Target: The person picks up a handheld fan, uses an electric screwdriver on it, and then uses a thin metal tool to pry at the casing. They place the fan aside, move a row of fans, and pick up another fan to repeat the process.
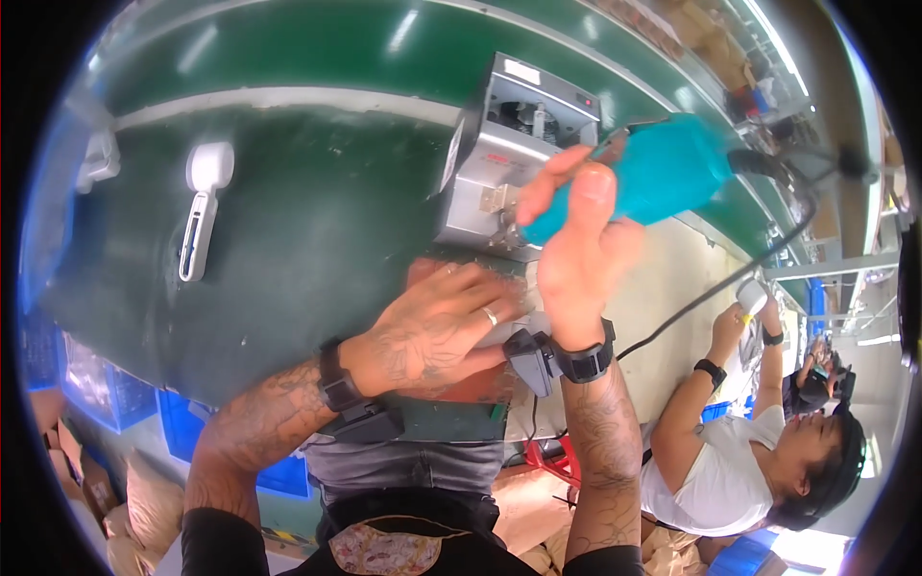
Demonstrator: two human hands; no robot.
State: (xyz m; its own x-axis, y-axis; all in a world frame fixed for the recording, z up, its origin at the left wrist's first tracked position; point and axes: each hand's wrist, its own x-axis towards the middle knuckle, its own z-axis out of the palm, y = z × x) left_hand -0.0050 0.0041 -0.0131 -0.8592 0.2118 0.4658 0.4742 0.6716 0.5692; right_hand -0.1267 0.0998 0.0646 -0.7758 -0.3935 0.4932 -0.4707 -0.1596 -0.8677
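Observation:
My right hand (586,240) is wrapped round a teal electric screwdriver (672,171), which is blurred by motion. The tool's tip points left, at the front of a grey metal screw feeder (473,197); I cannot tell whether it touches. My left hand (447,322) lies over a reddish-brown pad (427,274), with its fingers closed on a white plastic piece (499,335) mostly hidden beneath them. Away to the left, a white device with a round head and long handle (199,235) lies on the green mat (288,240).
A black cord (706,298) runs from the screwdriver's back end and hangs across the right side. At the right, a co-worker (725,461) in a white shirt holds a white round-headed piece (751,296). Blue bins (96,384) stand beyond the table's left edge.

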